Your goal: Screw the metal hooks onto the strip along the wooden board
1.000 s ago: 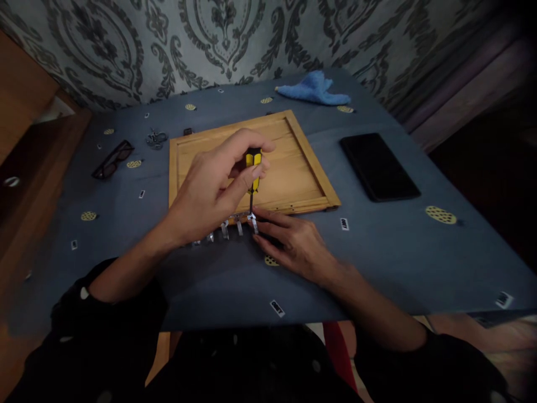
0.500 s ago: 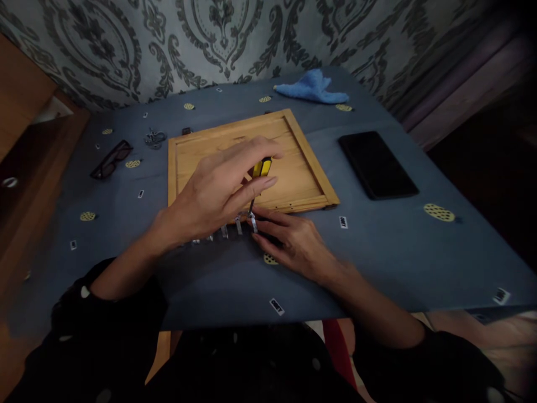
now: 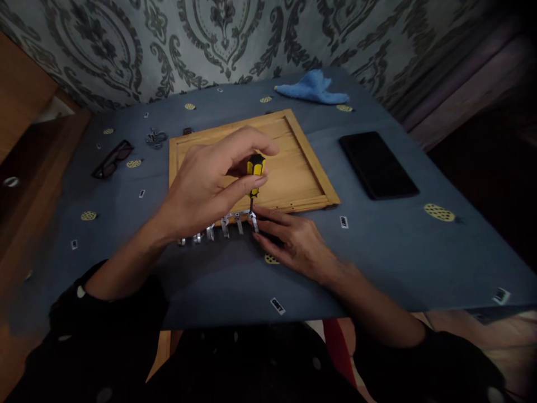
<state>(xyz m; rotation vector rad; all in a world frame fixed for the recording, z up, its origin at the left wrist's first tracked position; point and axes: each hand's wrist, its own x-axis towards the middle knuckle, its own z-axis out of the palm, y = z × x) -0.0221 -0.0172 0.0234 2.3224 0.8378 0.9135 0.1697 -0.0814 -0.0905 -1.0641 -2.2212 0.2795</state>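
Observation:
My left hand is closed on a yellow-and-black screwdriver, thumb and fingers around its handle. The screwdriver stands almost upright, its shaft down at the right end of a silvery metal hook rail. That rail, with several hooks hanging from it, lies along the near edge of a framed wooden panel. My right hand pinches the rail's last hook from the right, thumb below and fingers above. Part of the panel and the rail's left portion are hidden behind my left hand and wrist.
Sunglasses and a small tangle of dark metal pieces lie left of the panel on the blue tablecloth. A black phone or tablet is at the right, a blue cloth at the back near the patterned wall.
My left hand has shifted slightly left and turned, bringing the screwdriver closer to upright. More of the hooks show beneath it. My right hand stays at the end of the rail.

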